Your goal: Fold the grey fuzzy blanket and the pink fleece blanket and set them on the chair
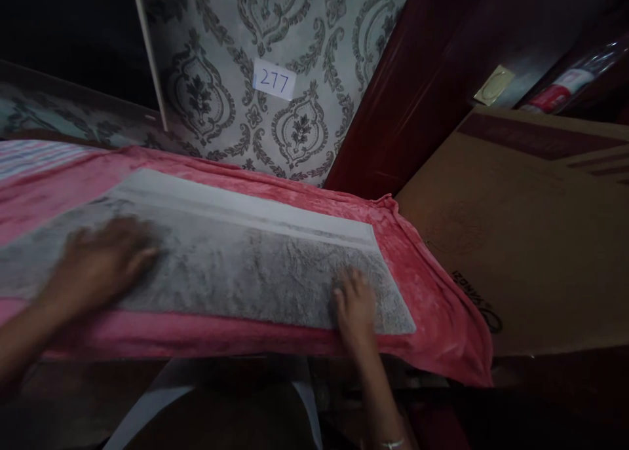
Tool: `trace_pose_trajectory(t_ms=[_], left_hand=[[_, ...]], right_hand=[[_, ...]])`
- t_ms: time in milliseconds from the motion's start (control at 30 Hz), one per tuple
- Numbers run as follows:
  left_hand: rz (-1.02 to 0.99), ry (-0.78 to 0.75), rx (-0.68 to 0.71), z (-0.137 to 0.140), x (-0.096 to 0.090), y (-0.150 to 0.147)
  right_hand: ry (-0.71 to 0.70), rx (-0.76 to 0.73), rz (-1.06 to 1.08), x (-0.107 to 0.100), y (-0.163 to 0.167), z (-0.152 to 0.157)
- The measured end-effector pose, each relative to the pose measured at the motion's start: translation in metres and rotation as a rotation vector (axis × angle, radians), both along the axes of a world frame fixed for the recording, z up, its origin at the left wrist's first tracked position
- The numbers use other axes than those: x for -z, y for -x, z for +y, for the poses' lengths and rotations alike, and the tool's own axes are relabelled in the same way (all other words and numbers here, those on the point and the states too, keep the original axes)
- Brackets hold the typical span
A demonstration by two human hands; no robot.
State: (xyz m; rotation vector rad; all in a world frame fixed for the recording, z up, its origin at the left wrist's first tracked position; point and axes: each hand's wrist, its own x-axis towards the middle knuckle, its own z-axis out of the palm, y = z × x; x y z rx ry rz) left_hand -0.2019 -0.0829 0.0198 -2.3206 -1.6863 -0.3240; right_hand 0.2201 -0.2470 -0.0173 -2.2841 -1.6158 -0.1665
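- The patterned wall (216, 109) rises behind the far side, limiting room that way.
- The pink cover (432, 299) lies underneath, plush and soft; its margins show beyond the towel's far, near and right edges, leaving some room to slide or smooth.
- The cardboard box (521, 253) stands just beside the cover's right end, bounding sideways reach.
- The grey towel (255, 266) lies spread on the cover, running out of view at left; it looks light, limp and unbreakable, its pile likely gripping rather than slipping. Its right corners seem the easiest holds.
- The left hand (105, 260) is blurred over the towel, palm down, fingers loosely spread; I cannot tell whether it touches.
- The right hand (354, 306) rests near the towel's right end, fingers extended, grasping nothing.
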Motion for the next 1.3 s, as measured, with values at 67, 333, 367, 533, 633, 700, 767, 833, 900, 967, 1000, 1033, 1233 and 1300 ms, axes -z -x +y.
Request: trace_pose_trajectory(t_ms=[67, 333, 367, 533, 633, 700, 767, 833, 900, 967, 1000, 1033, 1233, 1300], left_hand=[[-0.024, 0.129, 0.238, -0.016, 0.012, -0.059], [-0.094, 0.246, 0.559, -0.066, 0.054, -0.144], [-0.100, 0.244, 0.548, -0.066, 0.056, -0.139], [-0.073, 0.266, 0.420, -0.060, 0.053, -0.097], [-0.027, 0.236, 0.242, -0.050, 0.047, -0.058], [0.013, 0.189, 0.094, -0.042, 0.043, -0.025], [0.040, 0.149, -0.055, -0.036, 0.040, 0.011], [0.042, 0.143, -0.166, -0.032, 0.037, 0.048], [0.037, 0.182, -0.229, -0.032, 0.033, 0.080], [0.022, 0.225, -0.301, -0.032, 0.028, 0.104], [0.009, 0.230, -0.356, -0.031, 0.024, 0.111], [-0.004, 0.220, -0.414, -0.029, 0.019, 0.114], [0.006, 0.246, -0.251, 0.013, -0.019, 0.048], [-0.006, 0.301, -0.058, 0.036, -0.027, 0.010]], right_hand=[[0.029, -0.223, 0.038, -0.008, 0.047, 0.015], [0.217, -0.422, 0.082, -0.003, 0.105, 0.030], [0.219, -0.421, 0.083, -0.001, 0.103, 0.029], [0.231, -0.403, 0.086, -0.001, 0.101, 0.027], [0.243, -0.401, 0.070, -0.001, 0.102, 0.028], [0.251, -0.405, 0.063, 0.000, 0.101, 0.029], [0.258, -0.401, 0.052, 0.003, 0.102, 0.029], [0.250, -0.398, 0.033, 0.008, 0.102, 0.029], [0.220, -0.399, 0.013, 0.016, 0.101, 0.028], [0.177, -0.422, 0.014, 0.023, 0.097, 0.027], [0.156, -0.450, 0.027, 0.026, 0.092, 0.028], [0.132, -0.485, 0.051, 0.027, 0.087, 0.029], [-0.038, -0.555, 0.135, -0.010, 0.060, 0.081], [0.010, -0.482, 0.070, -0.028, 0.061, 0.109]])
